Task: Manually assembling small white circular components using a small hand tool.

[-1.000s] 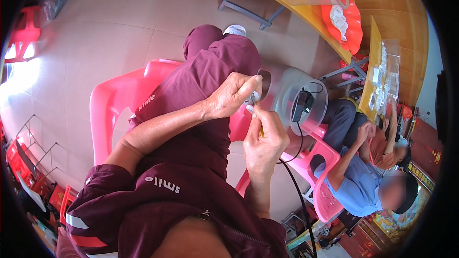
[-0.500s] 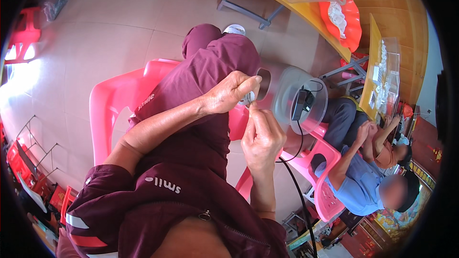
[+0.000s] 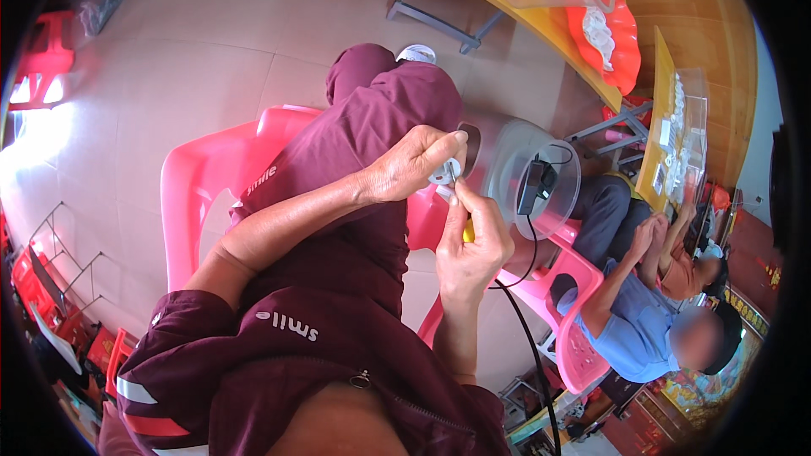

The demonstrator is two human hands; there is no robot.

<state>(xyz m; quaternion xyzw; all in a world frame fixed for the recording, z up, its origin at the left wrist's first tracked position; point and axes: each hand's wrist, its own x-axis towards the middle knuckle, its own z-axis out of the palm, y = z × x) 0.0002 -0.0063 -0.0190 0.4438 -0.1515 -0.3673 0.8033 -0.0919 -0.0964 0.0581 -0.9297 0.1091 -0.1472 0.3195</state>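
Observation:
My left hand (image 3: 407, 165) is closed, its thumb and fingers pinching a small white round piece (image 3: 443, 172) with dark spots on it. My right hand (image 3: 473, 247) sits just below and to the right, pinching a thin dark tool (image 3: 454, 182) whose tip meets the white piece. A bit of yellow (image 3: 469, 230) shows between the right fingers; whether it belongs to the tool I cannot tell. Both hands are above my lap, close to a clear plastic tub (image 3: 498, 152) lying or standing by my knee.
On the tub's round end rests a black adapter (image 3: 530, 188) with a cable (image 3: 532, 346) trailing down. A yellow table (image 3: 541, 13) at the upper right bears a red dish (image 3: 621, 51) of white pieces. Two people sit right, near a pink chair (image 3: 583, 355). Pink chair (image 3: 190, 194) under me.
The right hand has shifted slightly right and turned, so its fingers spread more. The white piece now shows more fully between my hands, and the yellow bit has come into sight.

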